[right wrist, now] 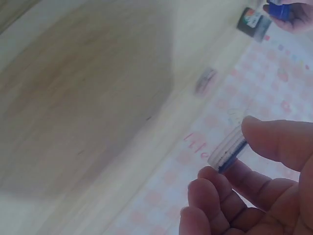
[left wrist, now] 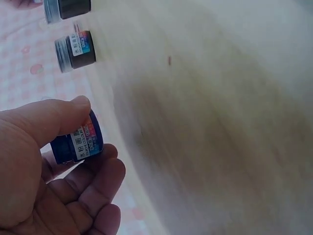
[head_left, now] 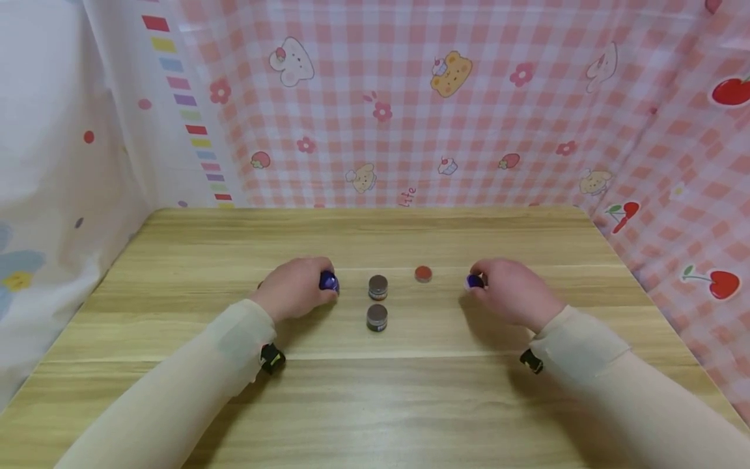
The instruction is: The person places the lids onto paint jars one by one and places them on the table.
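In the head view my left hand [head_left: 295, 288] pinches a small blue paint jar [left wrist: 78, 139] between thumb and fingers, just above the wooden table. The left wrist view shows the jar's printed label. Over on the right, my right hand [head_left: 518, 291] pinches a small round lid [right wrist: 228, 153], clear at the rim with blue inside. Two dark paint jars, a rear one [head_left: 377, 287] and a front one [head_left: 377, 318], stand between the hands. An orange-red lid [head_left: 423, 273] lies on the table between those jars and my right hand.
The wooden table [head_left: 387, 404] ends at a pink checked cloth [head_left: 351, 124] at the back. White cloth [head_left: 53, 163] hangs at the left, cherry-print cloth [head_left: 697, 247] at the right. A small dark reddish edge shows behind my left hand, mostly hidden.
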`<state>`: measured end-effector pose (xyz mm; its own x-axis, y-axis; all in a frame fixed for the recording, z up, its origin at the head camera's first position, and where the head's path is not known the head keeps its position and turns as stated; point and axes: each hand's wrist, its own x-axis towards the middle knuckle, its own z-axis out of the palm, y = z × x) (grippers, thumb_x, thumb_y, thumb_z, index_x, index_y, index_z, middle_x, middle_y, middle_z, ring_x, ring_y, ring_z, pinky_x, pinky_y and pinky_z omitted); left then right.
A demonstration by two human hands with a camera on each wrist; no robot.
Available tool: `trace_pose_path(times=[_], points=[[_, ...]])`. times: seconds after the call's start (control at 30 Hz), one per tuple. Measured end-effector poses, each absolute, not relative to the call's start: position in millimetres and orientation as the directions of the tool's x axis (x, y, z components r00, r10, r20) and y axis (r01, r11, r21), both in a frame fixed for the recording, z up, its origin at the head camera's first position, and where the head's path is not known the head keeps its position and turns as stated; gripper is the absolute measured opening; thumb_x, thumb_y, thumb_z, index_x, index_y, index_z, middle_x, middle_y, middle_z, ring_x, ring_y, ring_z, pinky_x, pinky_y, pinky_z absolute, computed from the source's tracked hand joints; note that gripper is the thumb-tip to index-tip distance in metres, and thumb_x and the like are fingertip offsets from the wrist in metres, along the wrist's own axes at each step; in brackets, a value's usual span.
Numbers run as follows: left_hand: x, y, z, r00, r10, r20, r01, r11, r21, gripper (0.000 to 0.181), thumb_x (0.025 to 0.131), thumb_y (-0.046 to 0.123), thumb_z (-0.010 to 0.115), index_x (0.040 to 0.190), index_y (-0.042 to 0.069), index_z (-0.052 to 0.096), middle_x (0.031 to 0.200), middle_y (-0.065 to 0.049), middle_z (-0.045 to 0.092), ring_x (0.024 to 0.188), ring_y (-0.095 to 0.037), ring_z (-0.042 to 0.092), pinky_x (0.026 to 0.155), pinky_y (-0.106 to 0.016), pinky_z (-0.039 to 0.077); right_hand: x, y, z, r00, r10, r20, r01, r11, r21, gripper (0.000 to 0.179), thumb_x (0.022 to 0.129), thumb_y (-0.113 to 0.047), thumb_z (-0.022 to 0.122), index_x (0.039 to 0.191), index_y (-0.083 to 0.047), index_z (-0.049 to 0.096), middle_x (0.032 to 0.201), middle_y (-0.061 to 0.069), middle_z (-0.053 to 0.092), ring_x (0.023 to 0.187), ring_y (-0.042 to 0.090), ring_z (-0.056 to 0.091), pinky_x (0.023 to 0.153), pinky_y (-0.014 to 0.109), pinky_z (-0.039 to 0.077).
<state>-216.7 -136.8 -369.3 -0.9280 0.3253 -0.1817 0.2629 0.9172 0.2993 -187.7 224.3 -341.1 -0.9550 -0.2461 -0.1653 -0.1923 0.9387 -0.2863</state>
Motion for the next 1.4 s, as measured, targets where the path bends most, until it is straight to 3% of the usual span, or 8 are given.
trace_pose_path(times=[0.2,0.47,0.77,0.97,1.4], points=[[-211.2,-133.5,-367.0,-0.93,0.328,-0.164,0.262,0.907,0.329,0.043,0.098,0.039,0.074,0.131,0.012,0.065,0.124,-0.009,0.072,0.112,-0.026,0.068,0.103,-0.05,0.055,-182.3,210.3,-336.5,-0.958,-0.254,-0.131,-0.196,0.919,-0.343,0.032,0.102,-0.024,0.069,0.124,-0.002,0.07,0.107,0.013,0.071,0.088,0.024,0.062,0.083,0.043,0.054],[-204.6,-131.3,-364.1,-0.933,0.333,-0.135,0.265,0.892,0.367,0.04,0.098,0.038,0.073,0.13,0.014,0.065,0.121,-0.007,0.073,0.106,-0.023,0.068,0.099,-0.047,0.058,-174.1,193.8,-336.1,-0.955,-0.279,-0.101,-0.218,0.891,-0.398,0.031,0.102,-0.024,0.07,0.124,-0.003,0.069,0.109,0.012,0.07,0.093,0.024,0.063,0.087,0.044,0.057],[-197.9,-124.9,-359.8,-0.914,0.403,-0.055,0.348,0.845,0.406,0.032,0.097,0.036,0.075,0.12,0.015,0.068,0.106,0.001,0.072,0.091,-0.016,0.065,0.084,-0.037,0.055,-165.7,177.0,-334.2,-0.938,-0.34,-0.061,-0.273,0.836,-0.476,0.027,0.101,-0.024,0.072,0.12,-0.006,0.069,0.101,0.007,0.068,0.086,0.021,0.061,0.076,0.034,0.056],[-192.9,-120.2,-359.2,-0.897,0.441,-0.02,0.39,0.813,0.433,0.028,0.096,0.034,0.076,0.116,0.015,0.069,0.102,0.003,0.071,0.089,-0.015,0.064,0.083,-0.036,0.054,-161.8,168.9,-334.6,-0.925,-0.378,-0.035,-0.313,0.811,-0.494,0.025,0.102,-0.023,0.071,0.119,-0.005,0.069,0.102,0.006,0.069,0.088,0.019,0.062,0.078,0.035,0.056],[-184.1,-105.6,-356.2,-0.866,0.501,0.0,0.44,0.761,0.477,0.028,0.094,0.035,0.079,0.112,0.014,0.07,0.093,0.006,0.068,0.081,-0.012,0.059,0.075,-0.03,0.051,-155.6,152.8,-336.2,-0.897,-0.437,0.063,-0.404,0.755,-0.516,0.034,0.102,-0.02,0.071,0.131,-0.004,0.065,0.116,0.008,0.068,0.101,0.02,0.066,0.088,0.039,0.058]])
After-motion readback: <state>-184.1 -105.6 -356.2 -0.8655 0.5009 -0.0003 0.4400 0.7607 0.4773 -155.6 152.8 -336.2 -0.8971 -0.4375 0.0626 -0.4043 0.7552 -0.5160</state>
